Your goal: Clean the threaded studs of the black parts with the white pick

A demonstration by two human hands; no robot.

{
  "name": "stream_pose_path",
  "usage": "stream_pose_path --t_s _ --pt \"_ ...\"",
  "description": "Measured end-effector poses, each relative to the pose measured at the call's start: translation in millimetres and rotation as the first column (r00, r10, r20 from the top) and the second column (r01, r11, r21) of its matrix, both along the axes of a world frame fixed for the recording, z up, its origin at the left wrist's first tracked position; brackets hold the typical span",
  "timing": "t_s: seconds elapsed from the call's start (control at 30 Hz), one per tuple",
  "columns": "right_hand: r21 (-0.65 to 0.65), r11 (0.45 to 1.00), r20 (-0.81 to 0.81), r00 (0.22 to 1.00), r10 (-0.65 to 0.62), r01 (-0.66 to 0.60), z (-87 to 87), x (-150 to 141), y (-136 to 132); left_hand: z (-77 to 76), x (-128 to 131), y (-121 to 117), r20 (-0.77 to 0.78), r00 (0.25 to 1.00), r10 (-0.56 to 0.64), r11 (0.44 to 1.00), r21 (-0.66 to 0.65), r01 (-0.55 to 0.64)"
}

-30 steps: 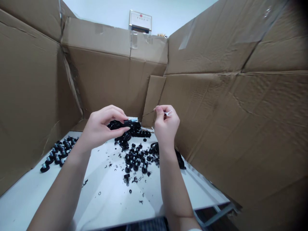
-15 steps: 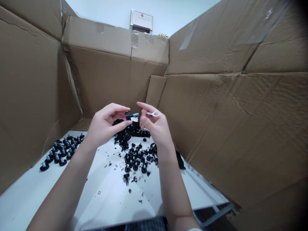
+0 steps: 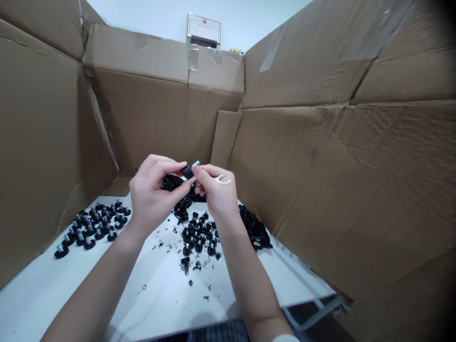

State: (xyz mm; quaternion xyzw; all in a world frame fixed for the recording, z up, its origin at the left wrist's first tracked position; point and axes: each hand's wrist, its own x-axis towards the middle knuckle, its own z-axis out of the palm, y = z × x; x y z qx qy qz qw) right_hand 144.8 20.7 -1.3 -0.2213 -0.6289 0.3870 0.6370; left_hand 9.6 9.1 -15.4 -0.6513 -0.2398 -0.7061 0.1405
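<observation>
My left hand (image 3: 153, 192) pinches a black-headed bolt (image 3: 187, 171) by its black head, between thumb and fingers. Its bright metal stud points up and to the right. My right hand (image 3: 218, 187) is closed in against the stud, thumb and forefinger on that end of the bolt; its other fingers are curled and partly hidden. A thin white loop (image 3: 223, 180) sits on the right hand by the fingers; its kind is unclear. Below the hands lies a cluster of similar black-headed bolts (image 3: 198, 233) on the white table (image 3: 160, 294).
Rows of black-headed bolts, studs up, stand at the left (image 3: 90, 225). Black heaps, one a shiny pile (image 3: 254, 228), lie behind and right of the hands. Small black rings and scraps (image 3: 206, 298) litter the table. Tall cardboard walls (image 3: 160, 114) enclose three sides.
My right hand has moved left to the bolt, and its thumb and forefinger have closed on the stud end. The stud has tilted upward. The view has shifted slightly.
</observation>
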Motion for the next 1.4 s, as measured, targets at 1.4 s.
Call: stream_pose_path --t_s 1.4 --pt "0.219 0.837 0.311 0.778 -0.546 0.501 10.7 61 27 -2.7 -57 59 0.54 0.737 -0.406 0.783 -0.21 0.585"
